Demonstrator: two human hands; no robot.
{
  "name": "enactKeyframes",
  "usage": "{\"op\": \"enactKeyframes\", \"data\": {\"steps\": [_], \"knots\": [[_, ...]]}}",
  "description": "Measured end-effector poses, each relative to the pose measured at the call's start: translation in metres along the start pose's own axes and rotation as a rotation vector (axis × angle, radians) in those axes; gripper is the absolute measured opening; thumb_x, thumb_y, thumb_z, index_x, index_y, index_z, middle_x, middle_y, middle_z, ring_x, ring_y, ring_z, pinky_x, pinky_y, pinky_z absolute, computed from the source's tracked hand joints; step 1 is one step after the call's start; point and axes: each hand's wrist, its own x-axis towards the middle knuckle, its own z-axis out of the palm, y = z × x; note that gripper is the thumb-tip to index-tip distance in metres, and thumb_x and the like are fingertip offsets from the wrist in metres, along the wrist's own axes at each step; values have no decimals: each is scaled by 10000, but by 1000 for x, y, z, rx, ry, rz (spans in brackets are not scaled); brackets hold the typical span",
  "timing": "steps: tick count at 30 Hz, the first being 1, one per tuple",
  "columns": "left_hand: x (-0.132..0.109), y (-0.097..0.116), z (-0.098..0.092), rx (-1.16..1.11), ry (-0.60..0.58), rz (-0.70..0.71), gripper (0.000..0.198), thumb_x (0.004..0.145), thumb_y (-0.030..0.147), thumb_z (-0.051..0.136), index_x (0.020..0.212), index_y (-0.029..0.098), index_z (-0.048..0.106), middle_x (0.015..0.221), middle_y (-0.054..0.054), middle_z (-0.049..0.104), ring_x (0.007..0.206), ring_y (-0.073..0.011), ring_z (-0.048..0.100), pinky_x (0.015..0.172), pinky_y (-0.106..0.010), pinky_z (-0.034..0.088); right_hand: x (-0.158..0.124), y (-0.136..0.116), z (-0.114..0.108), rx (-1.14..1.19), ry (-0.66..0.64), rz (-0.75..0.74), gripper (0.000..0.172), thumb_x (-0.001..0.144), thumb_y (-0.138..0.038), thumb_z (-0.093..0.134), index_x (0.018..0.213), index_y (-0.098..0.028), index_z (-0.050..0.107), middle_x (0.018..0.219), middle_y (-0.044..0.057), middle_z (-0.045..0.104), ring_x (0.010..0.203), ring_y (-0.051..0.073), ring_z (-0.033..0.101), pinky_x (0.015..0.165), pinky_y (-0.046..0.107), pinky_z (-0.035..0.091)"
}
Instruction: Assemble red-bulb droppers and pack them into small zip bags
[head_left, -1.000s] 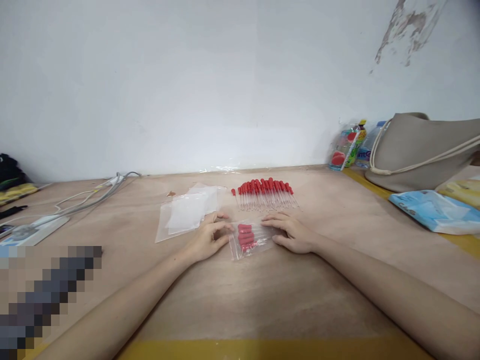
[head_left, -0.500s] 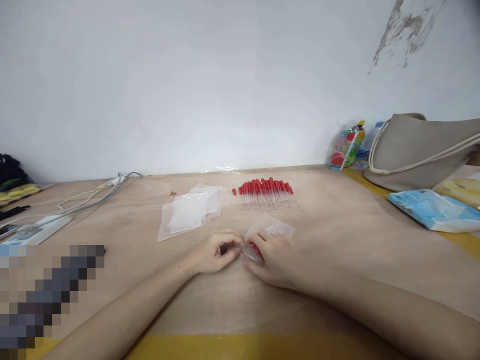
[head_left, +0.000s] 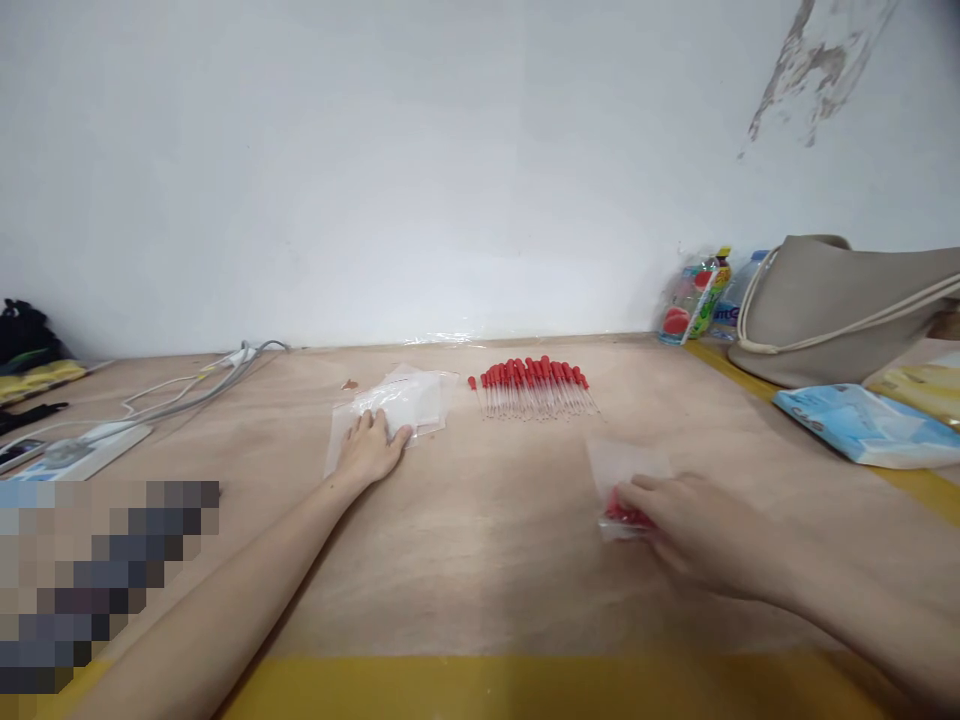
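Note:
My left hand (head_left: 373, 447) lies with spread fingers on a loose stack of clear plastic bags (head_left: 409, 395), left of the middle. On the right, my right hand (head_left: 679, 520) is closed around a clear plastic bag (head_left: 626, 465) with red-topped pieces inside; motion blurs it a little. Behind and between the hands, a row of red-bulbed droppers (head_left: 534, 385) with thin clear stems lies side by side on the table. One dropper (head_left: 472, 383) sits slightly apart at the row's left end.
A power strip (head_left: 105, 445) with cables is at the left. Drink bottles (head_left: 694, 300), a grey bag (head_left: 847, 310) and a blue packet (head_left: 862, 425) stand or lie at the right. Yellow tape (head_left: 480, 685) runs along the table's front edge. A pale wall (head_left: 450, 180) rises behind.
My hands have moved apart from the middle. The right one carried the filled bag to the right; the left one went left and opened onto the stack of bags.

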Motion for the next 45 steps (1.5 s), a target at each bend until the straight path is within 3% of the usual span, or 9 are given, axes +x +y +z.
{"op": "enactKeyframes", "data": {"steps": [6, 12, 17, 22, 25, 28, 30, 38, 45], "knots": [[0, 1, 0, 57, -17, 84, 480, 869, 391, 246, 1181, 108, 477, 1220, -191, 472, 1174, -328, 391, 925, -435, 312, 35, 49, 2, -225, -84, 336, 154, 745, -161, 484, 872, -136, 568, 871, 151, 603, 720, 264, 597, 533, 308, 352], [1, -2, 1, 56, 9, 85, 455, 887, 313, 226, 1220, 134, 480, 1236, -157, 485, 1186, -293, 402, 934, -410, 336, 97, 96, 14, -279, 33, 259, 219, 794, -121, 417, 982, -139, 529, 979, 131, 573, 775, 226, 588, 567, 279, 340], [-3, 0, -3, 32, 47, 55, 444, 902, 338, 237, 1263, 198, 452, 1307, -136, 435, 1234, -313, 347, 976, -497, 271, 103, 104, 25, -237, 233, 240, 266, 742, -99, 394, 958, -148, 541, 965, 111, 579, 781, 214, 575, 610, 292, 342], [-13, 14, -21, -29, 171, 346, 427, 916, 344, 234, 1262, 227, 456, 1365, -96, 368, 1301, -267, 230, 1032, -471, 209, 101, 72, 20, 29, 625, 54, 209, 699, -180, 468, 879, -176, 576, 915, 63, 606, 856, 195, 553, 757, 315, 340], [-21, 22, -41, -131, -47, 689, 417, 924, 364, 236, 1275, 258, 433, 1383, -50, 350, 1300, -207, 242, 1049, -398, 228, 108, 41, 20, 179, 726, -13, 153, 768, -269, 471, 795, -177, 590, 818, 52, 612, 815, 179, 545, 740, 302, 333], [-28, 27, -54, -123, -293, 890, 397, 885, 434, 349, 1251, 316, 452, 1384, -23, 350, 1282, -231, 276, 1042, -427, 230, 123, 13, 21, 189, 688, -38, 197, 791, -303, 466, 736, -175, 605, 780, 53, 613, 797, 180, 528, 733, 303, 313], [-34, 31, -52, -99, -338, 899, 434, 837, 478, 433, 1241, 321, 462, 1377, -36, 359, 1267, -274, 293, 1027, -478, 229, 139, -3, 20, 171, 636, 4, 210, 793, -292, 462, 720, -184, 626, 765, 49, 618, 791, 177, 520, 738, 308, 296], [-59, 53, -15, -162, -212, 744, 539, 856, 517, 354, 1325, 252, 354, 1407, -95, 295, 1296, -275, 236, 1042, -486, 198, 231, -57, 7, 221, 328, 366, 274, 778, -400, 488, 823, -199, 670, 910, 82, 658, 913, 227, 546, 818, 373, 253], [-54, 45, -13, -267, -217, 824, 514, 841, 461, 429, 1305, 244, 388, 1388, -93, 317, 1269, -267, 292, 1030, -446, 263, 262, -76, 9, 273, 253, 472, 202, 763, -253, 535, 830, -105, 655, 874, 167, 657, 880, 272, 587, 854, 434, 247]]}}
